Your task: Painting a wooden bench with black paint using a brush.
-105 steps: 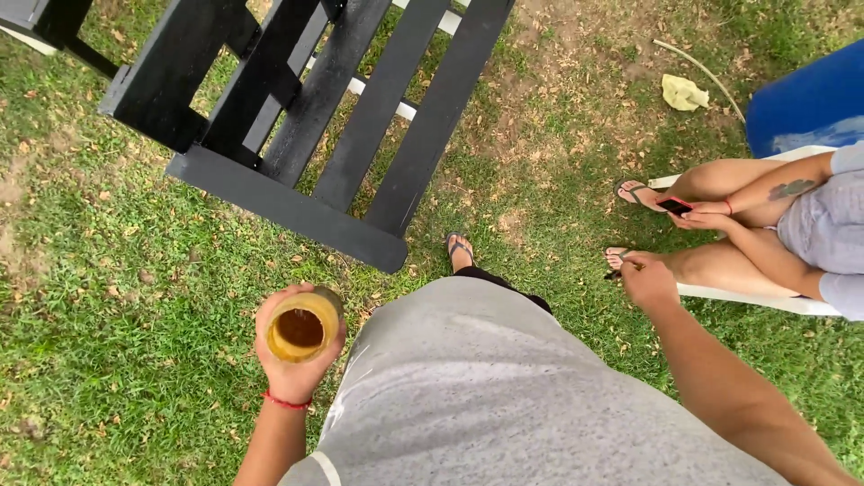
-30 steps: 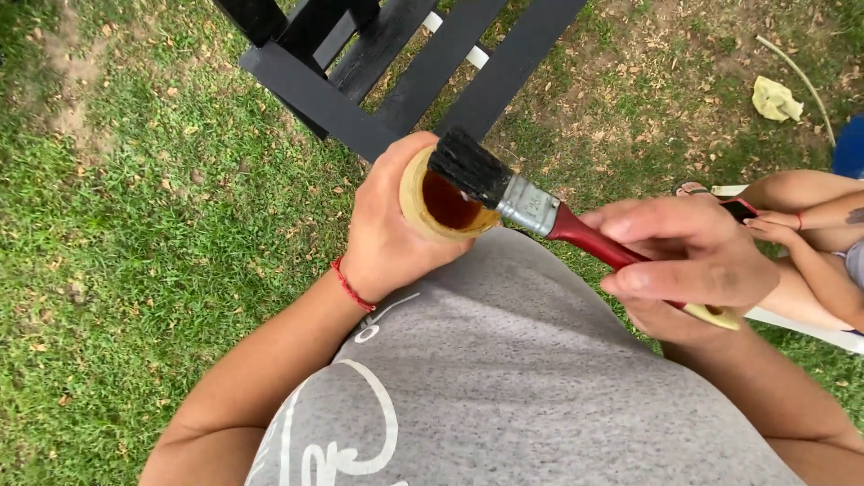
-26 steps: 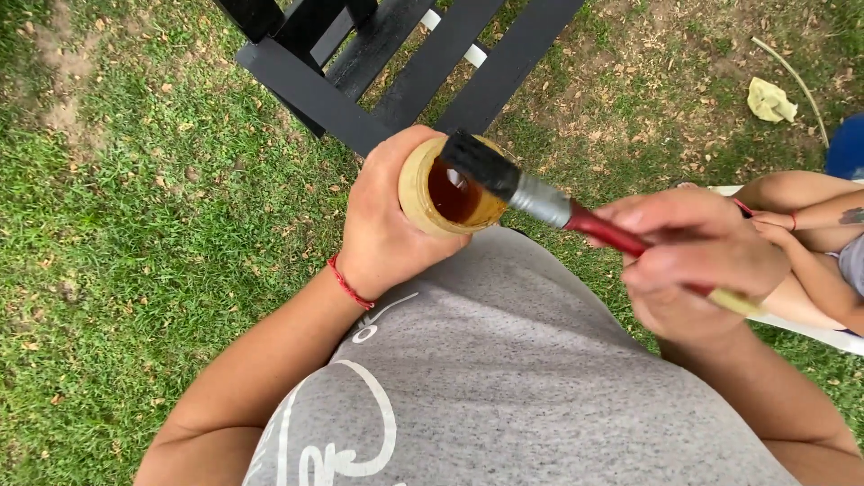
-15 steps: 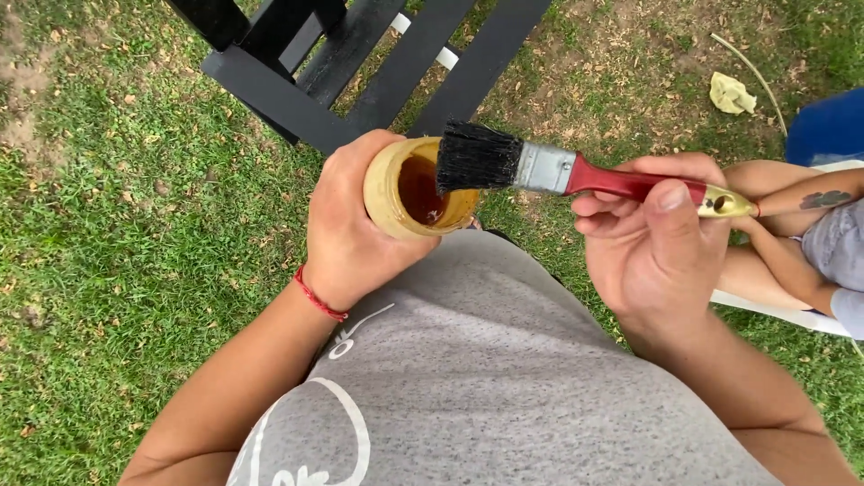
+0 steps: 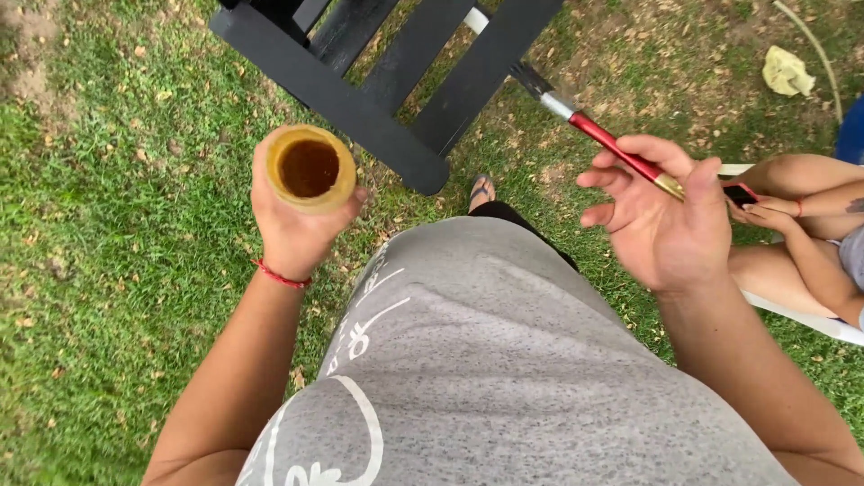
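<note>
A black slatted chair (image 5: 387, 81) stands on the grass (image 5: 108, 225). The left hand (image 5: 292, 220) grips a yellow cup (image 5: 309, 167) of brown liquid; the right hand (image 5: 666, 220), fingers loosely curled, pinches a red-handled paintbrush (image 5: 598, 135) reaching under the slats.

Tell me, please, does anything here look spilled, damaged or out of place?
Nothing looks spilled. The left hand holds the small yellowish cup of dark liquid upright. The right hand holds the red-handled brush loosely. One oddity: a crumpled yellow scrap lies on the grass, away from the black slatted bench.
</note>
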